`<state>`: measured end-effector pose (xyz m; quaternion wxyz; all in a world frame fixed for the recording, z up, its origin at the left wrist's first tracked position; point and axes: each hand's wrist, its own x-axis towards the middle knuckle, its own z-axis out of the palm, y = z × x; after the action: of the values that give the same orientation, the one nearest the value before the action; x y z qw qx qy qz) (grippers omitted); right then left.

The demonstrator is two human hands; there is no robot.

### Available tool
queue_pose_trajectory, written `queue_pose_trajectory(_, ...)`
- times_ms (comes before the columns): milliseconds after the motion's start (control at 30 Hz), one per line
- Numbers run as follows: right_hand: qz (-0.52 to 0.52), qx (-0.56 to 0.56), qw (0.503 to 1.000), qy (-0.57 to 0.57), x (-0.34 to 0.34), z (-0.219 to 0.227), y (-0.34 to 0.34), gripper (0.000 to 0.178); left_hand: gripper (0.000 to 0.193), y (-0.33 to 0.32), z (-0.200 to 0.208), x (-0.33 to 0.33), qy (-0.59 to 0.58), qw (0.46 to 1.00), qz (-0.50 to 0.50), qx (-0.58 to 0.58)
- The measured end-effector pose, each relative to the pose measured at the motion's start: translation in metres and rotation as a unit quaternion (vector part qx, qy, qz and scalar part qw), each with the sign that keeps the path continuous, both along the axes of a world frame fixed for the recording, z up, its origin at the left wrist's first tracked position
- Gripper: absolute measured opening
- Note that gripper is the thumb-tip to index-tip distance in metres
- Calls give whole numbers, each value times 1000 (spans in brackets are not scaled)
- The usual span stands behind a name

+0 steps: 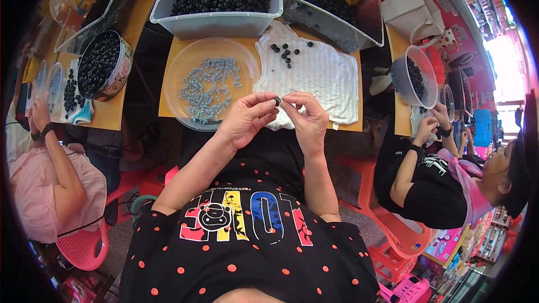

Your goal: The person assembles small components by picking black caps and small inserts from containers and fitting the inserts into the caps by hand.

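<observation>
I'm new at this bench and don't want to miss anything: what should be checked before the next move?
1. Small dark piece pinched between left hand and right hand: ok.
2. That piece's hole or face visible: cannot tell, fingers cover it.
3. Silvery pieces inside the round basin: ok.
4. Loose black pieces on the white cloth: ok.
5. Cloth smooth: not ok, it is wrinkled.

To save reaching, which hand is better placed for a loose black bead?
Probably the right hand, nearer the loose black beads on the white cloth; the left hand is nearer the round tub.
</observation>
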<state>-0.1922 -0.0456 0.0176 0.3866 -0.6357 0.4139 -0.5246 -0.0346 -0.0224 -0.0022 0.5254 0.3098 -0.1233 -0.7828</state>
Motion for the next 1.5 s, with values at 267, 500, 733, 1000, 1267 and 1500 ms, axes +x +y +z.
queue_pose_trajectory(267, -39, -78, 991, 102, 6, 0, 10, 18, 19, 3, -6, -4, 26, 999, 23, 6)
queue_pose_trajectory(500, -41, -49, 994, 85, 5, -7, 15, 20, 17, 8, -6, -12, -19, 998, 58, -24)
queue_pose_trajectory(733, 28, 107, 992, -64, -3, -22, 8, 21, 18, 7, -12, -6, 55, 997, 46, 40)
queue_pose_trajectory(1000, -48, -58, 933, 352, -42, -52, -50, 16, 20, 4, -8, 0, 117, 992, 35, 44)
queue_pose_trajectory(1267, -62, 58, 950, 302, -27, -38, -39, 12, 19, 6, -7, 7, 74, 995, 43, 44)
queue_pose_trajectory(1500, -73, -96, 937, 327, -34, -53, -46, 13, 18, 3, -7, 6, 52, 997, 44, 45)
